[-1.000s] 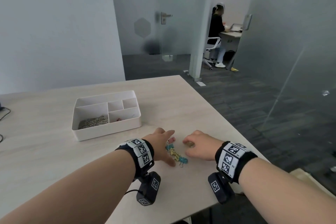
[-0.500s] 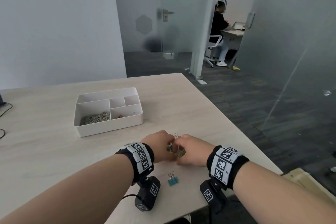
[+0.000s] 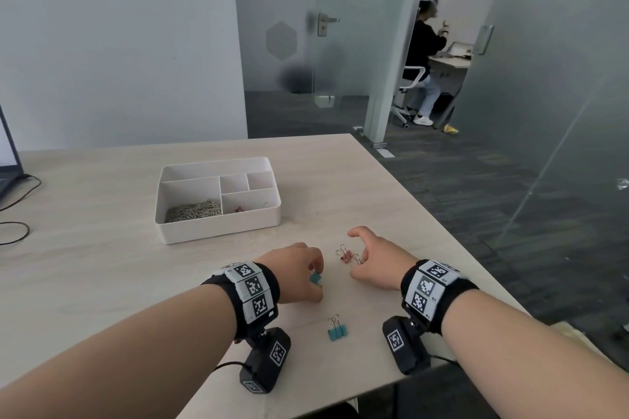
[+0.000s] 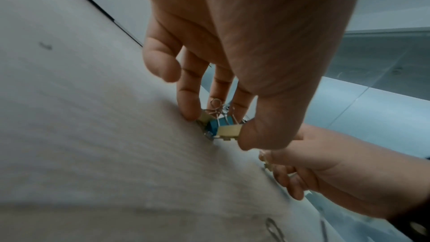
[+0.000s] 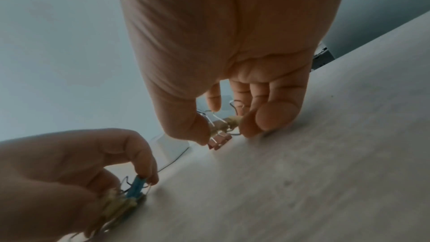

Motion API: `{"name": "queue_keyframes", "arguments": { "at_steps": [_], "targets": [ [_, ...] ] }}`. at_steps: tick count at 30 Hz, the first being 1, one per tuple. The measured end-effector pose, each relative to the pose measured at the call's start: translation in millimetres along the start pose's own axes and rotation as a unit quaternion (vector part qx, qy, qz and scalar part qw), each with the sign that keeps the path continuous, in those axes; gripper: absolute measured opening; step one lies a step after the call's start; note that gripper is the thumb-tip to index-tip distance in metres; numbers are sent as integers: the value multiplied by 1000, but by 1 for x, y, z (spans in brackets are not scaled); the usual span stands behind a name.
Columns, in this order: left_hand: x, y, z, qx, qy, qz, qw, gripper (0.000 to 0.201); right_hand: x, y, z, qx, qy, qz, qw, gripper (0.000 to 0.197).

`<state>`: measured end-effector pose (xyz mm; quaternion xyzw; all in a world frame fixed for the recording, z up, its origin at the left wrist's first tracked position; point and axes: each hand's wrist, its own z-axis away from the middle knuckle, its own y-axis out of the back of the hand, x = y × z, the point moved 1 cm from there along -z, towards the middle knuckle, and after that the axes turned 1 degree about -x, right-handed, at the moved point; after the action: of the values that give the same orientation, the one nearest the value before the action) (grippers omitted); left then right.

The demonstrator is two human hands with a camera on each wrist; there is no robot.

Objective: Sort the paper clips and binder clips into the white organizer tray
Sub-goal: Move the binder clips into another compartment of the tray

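The white organizer tray (image 3: 218,231) stands on the table ahead and to the left. Its big left compartment holds silver paper clips (image 3: 194,211), and a red clip (image 3: 238,208) lies in the right one. My left hand (image 3: 315,274) pinches a bunch of blue and yellow binder clips (image 4: 223,126) against the table. To its right, my right hand (image 3: 355,248) curls its thumb and fingers round a pink binder clip (image 5: 220,142) and a yellowish clip (image 5: 234,120) on the table. A teal binder clip (image 3: 337,332) lies loose between my wrists.
The table's right edge (image 3: 442,235) runs close beside my right hand. Black cables (image 3: 17,231) and a screen corner sit at the far left. A person sits at a desk (image 3: 425,54) behind glass walls.
My hands, joined over the clips half a second ago, have parted. The left keeps the blue and yellow bunch; the right moved right over the pink clip. The teal clip stayed put.
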<state>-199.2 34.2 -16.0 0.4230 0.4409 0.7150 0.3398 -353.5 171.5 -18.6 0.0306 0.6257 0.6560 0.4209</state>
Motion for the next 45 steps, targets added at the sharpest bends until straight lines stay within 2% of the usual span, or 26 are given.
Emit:
{"name": "queue_keyframes", "arguments": {
  "at_steps": [2,4,7,9,11,13,18,23,27,30,34,37,42,45],
  "targets": [
    [5,-1,5,-34,-11,-28,999,48,-5,-2,-4,-21,14,33,999,77],
    [7,-2,10,-56,-20,-54,997,56,-10,-4,-7,-34,20,73,997,74],
    [14,-1,16,-73,-19,-58,995,73,-14,-7,-11,-40,12,126,991,52],
    [23,-3,21,-86,-4,-65,994,89,-15,-10,-10,-37,8,137,990,35],
    [33,-9,24,-85,3,-90,992,96,-17,-11,-9,-31,11,133,991,25],
    [39,-17,24,-69,-4,-110,992,87,-17,-13,-8,-23,12,126,992,21],
    [35,-19,18,-59,-13,-86,994,40,-17,-15,-6,-22,33,110,993,20],
    [4,-10,8,-24,-13,-34,999,17,-22,-18,-11,-17,52,68,996,20],
    [-28,0,4,13,15,21,1000,12,-33,-24,-26,4,67,43,997,16],
    [-52,12,4,37,45,136,989,8,-44,-27,-40,24,71,5,997,17],
    [-83,37,3,107,76,292,947,10,-63,-28,-61,61,86,-64,992,16],
    [-102,59,-4,157,65,368,914,13,-82,-24,-77,101,107,-109,983,15],
    [-124,89,-23,230,79,412,878,13,-118,-15,-105,139,120,-188,965,9],
    [-128,95,-34,251,101,338,901,19,-135,-15,-121,138,133,-193,962,13]
  ]
}}
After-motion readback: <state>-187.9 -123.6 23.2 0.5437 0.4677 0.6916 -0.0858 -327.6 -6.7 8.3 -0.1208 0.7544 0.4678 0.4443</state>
